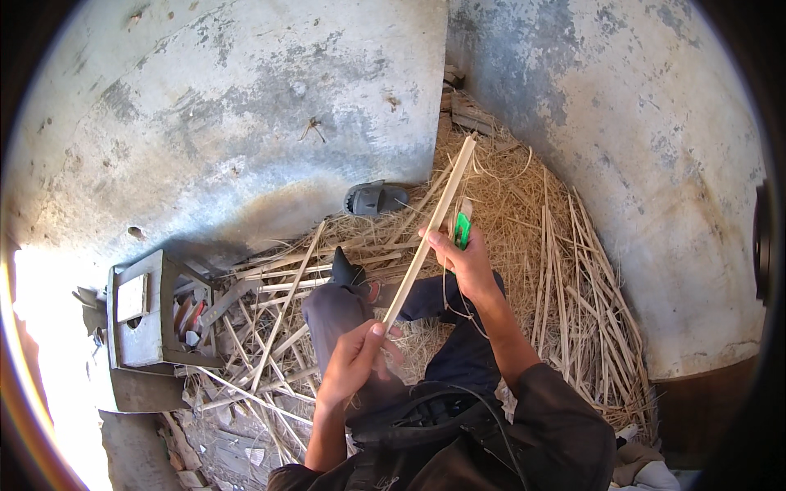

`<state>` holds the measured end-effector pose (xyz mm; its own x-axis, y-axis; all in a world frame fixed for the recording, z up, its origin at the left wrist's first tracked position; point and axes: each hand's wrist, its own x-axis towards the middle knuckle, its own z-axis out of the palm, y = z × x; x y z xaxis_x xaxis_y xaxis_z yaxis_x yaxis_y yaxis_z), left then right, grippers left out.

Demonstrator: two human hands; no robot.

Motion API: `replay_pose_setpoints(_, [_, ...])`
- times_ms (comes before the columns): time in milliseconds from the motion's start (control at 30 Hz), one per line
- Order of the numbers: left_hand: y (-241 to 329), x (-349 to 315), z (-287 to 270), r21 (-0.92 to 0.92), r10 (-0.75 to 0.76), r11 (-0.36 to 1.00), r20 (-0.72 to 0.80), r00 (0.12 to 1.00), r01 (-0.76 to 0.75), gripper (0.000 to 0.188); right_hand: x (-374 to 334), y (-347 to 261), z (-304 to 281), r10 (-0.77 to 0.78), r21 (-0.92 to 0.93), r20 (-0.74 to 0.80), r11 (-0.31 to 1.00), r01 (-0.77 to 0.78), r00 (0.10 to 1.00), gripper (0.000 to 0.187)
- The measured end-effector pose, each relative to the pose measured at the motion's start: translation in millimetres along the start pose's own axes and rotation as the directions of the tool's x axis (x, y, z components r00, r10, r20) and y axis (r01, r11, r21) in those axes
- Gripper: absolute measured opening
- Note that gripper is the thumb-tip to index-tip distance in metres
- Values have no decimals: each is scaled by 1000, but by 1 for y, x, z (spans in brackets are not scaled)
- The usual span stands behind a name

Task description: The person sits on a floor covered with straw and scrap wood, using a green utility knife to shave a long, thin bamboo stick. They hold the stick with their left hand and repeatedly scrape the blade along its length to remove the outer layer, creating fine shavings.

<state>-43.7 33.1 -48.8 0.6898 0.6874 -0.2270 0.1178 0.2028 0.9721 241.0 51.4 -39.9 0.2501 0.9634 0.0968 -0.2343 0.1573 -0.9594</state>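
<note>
Holding the pale flat strip [418, 254] at a slant, I kept both hands on it. My left hand [354, 360] pinched the near end between thumb and fingers, with the remaining fingers partly spread below. My right hand [465, 263] gripped the strip farther along, thumb pressed on its upper face; the far end projected beyond that hand. The same right hand also retained a green-handled tool [463, 231], located just to the right of the strip. I could not tell how the hidden fingers were set. A thin curled sliver [472, 315] hung below the right hand, near its wrist.

Surroundings were arranged as follows. Beyond the right hand lay a heap of straw-like shavings [512, 192]; to its right, a bank of loose strips [602, 344]. Ahead and to the left of that hand, a grey shoe [385, 199] sat near the wall [246, 98]. Well left of the left hand stood a grey box [146, 350] containing mixed items, some of them red.
</note>
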Motion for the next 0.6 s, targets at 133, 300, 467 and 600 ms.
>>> replay_pose_setpoints(133, [-7, -1, 2, 123, 136, 985, -104, 985, -123, 34, 2, 4, 3, -61, 72, -132, 995, 71, 989, 24])
replay_pose_setpoints(300, [2, -13, -13, 325, 263, 924, -165, 951, -200, 41, 13, -5, -8, -108, 141, -306, 978, 157, 946, 18])
replay_pose_setpoints(467, [18, -41, -37, 460, 267, 873, -171, 948, -162, 44, 20, -14, -32, -194, 147, -358, 954, 260, 913, 25])
replay_pose_setpoints(600, [24, -49, -48, 484, 139, 874, -156, 978, -47, 33, 21, -20, -44, -213, 149, -422, 943, 299, 881, 29])
